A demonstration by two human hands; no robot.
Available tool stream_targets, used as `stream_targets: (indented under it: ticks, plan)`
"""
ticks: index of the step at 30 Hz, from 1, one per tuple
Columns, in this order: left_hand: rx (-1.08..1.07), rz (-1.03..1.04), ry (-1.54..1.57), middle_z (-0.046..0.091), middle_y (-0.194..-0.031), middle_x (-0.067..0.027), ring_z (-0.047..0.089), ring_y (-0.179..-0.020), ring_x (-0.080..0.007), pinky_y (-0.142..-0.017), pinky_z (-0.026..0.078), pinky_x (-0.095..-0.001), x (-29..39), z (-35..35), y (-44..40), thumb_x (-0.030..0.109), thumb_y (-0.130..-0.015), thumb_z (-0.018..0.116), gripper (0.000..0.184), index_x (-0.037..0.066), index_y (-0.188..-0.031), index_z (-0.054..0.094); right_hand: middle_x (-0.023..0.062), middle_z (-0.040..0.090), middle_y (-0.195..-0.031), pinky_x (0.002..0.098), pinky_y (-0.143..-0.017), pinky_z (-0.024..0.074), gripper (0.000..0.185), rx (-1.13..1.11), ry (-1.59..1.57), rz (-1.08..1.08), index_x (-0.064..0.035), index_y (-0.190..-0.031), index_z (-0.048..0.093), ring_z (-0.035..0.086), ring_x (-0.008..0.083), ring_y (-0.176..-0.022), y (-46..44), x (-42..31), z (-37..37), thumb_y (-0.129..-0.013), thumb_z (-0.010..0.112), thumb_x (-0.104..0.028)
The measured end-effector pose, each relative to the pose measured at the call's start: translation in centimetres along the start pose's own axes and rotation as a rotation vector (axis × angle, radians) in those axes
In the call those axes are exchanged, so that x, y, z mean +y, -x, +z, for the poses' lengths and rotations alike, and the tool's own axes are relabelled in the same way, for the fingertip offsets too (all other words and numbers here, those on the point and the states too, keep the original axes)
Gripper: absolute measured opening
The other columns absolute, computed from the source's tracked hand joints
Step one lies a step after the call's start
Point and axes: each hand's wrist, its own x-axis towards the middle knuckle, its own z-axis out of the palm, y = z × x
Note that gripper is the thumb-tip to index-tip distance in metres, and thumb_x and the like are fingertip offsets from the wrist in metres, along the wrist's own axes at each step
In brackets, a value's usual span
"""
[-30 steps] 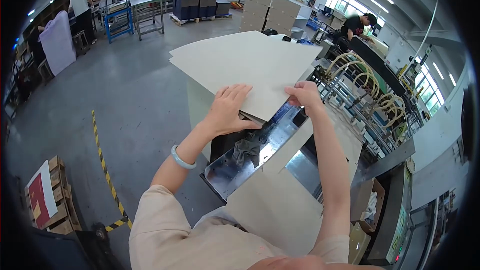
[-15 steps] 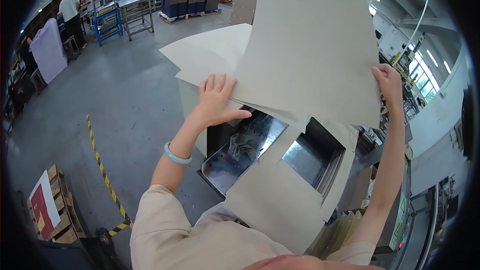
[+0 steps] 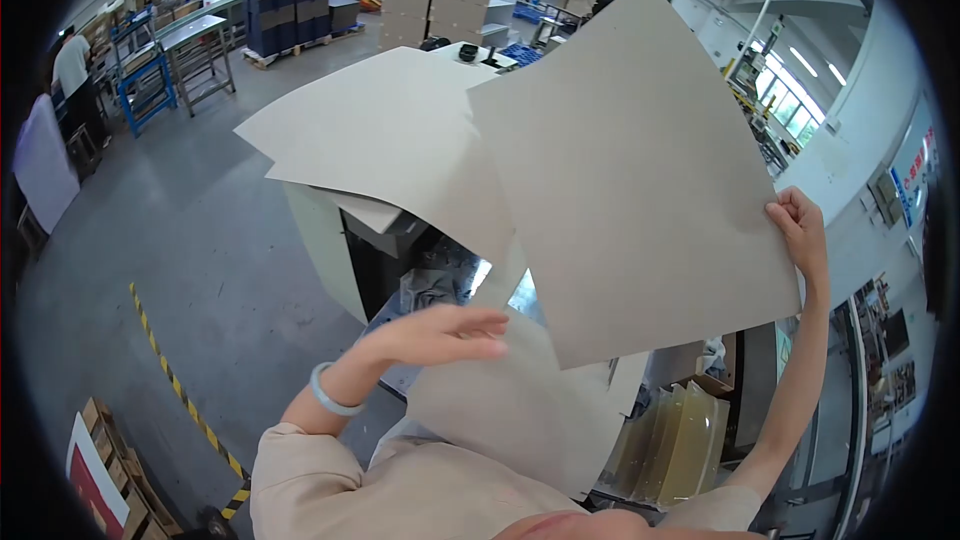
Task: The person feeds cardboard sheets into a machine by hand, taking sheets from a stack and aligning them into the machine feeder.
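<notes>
My right hand (image 3: 798, 232) is closed on the right edge of a large grey-beige cardboard sheet (image 3: 640, 180). That sheet is held up at a tilt, its lower corner hanging in front of me. To its left, more cardboard sheets (image 3: 370, 130) lie spread over the machine, with corners overlapping. My left hand (image 3: 445, 333) hovers in front of them, fingers stretched out and holding nothing. Beneath it is another flat board (image 3: 520, 410) close to my body. A grey cloth (image 3: 427, 287) lies on the dark metal surface, partly covered by the sheets.
Yellowish translucent plates (image 3: 670, 445) stand at the lower right. A wooden pallet (image 3: 125, 470) sits at the lower left beside yellow-black floor tape (image 3: 185, 390). Dark stacks (image 3: 290, 5) and cartons (image 3: 430, 0) stand behind. A person (image 3: 75, 65) is at the far left.
My right hand has pulled the cardboard sheet to the right and lower, apart from the others. My left hand has come off the sheets and back towards me. The view has turned right.
</notes>
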Motion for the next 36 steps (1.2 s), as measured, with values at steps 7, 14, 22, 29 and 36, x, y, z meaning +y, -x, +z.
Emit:
stream_targets:
  ticks: [7, 14, 22, 29, 36]
  plan:
    - [0.235, -0.021, 0.683, 0.034, -0.142, -0.0219, 0.036, -0.131, -0.0316, -0.108, 0.028, -0.0394, -8.2, 2.3, -12.0, 0.037, -0.084, 0.065, 0.088, -0.001, -0.145, 0.015, -0.0068, 0.043, -0.060, 0.0167, -0.052, 0.0281, 0.008, -0.067, -0.142, 0.090, -0.0055, -0.079, 0.054, 0.033, 0.0030, -0.054, 3.4, 3.3, -2.6, -0.085, 0.058, -0.009]
    - [0.014, 0.035, 0.933, 0.042, -0.136, -0.0173, 0.045, -0.123, -0.0257, -0.097, 0.040, -0.0334, -5.4, 4.0, -16.2, 0.033, -0.083, 0.067, 0.069, 0.001, -0.135, 0.034, -0.0066, 0.045, -0.060, 0.0169, -0.054, 0.0293, 0.007, -0.055, -0.038, 0.162, -0.0051, -0.082, 0.054, 0.034, 0.0035, -0.054, 2.9, 7.4, -2.5, -0.086, 0.057, -0.011]
    - [0.276, -0.052, 1.102, 0.056, -0.110, -0.0139, 0.055, -0.091, -0.0190, -0.077, 0.048, -0.0277, -8.5, 4.9, -20.7, 0.026, -0.086, 0.064, 0.045, 0.000, -0.119, 0.049, -0.0009, 0.051, -0.062, 0.0207, -0.054, 0.0354, 0.009, -0.027, 0.229, 0.099, -0.0036, -0.082, 0.058, 0.041, 0.0077, -0.055, -2.4, 9.4, 0.0, -0.081, 0.058, -0.013]
    - [0.376, -0.022, 1.040, 0.061, -0.085, -0.0103, 0.056, -0.061, -0.0133, -0.060, 0.052, -0.0230, -6.5, 5.1, -20.8, 0.022, -0.086, 0.063, 0.036, -0.003, -0.111, 0.054, 0.0019, 0.058, -0.066, 0.0210, -0.055, 0.0405, 0.012, -0.056, 0.219, 0.236, -0.0019, -0.086, 0.062, 0.048, 0.0090, -0.057, -4.3, 14.4, 1.6, -0.078, 0.061, -0.011]
    - [0.193, -0.169, 0.787, 0.064, -0.079, -0.0102, 0.061, -0.061, -0.0143, -0.057, 0.053, -0.0214, -6.4, 7.4, -17.5, 0.020, -0.087, 0.062, 0.032, -0.006, -0.105, 0.056, 0.0070, 0.063, -0.072, 0.0321, -0.061, 0.0468, 0.021, -0.057, 0.387, 0.267, -0.0042, -0.088, 0.066, 0.057, 0.0210, -0.062, -4.3, 17.4, 4.0, -0.071, 0.066, -0.018]
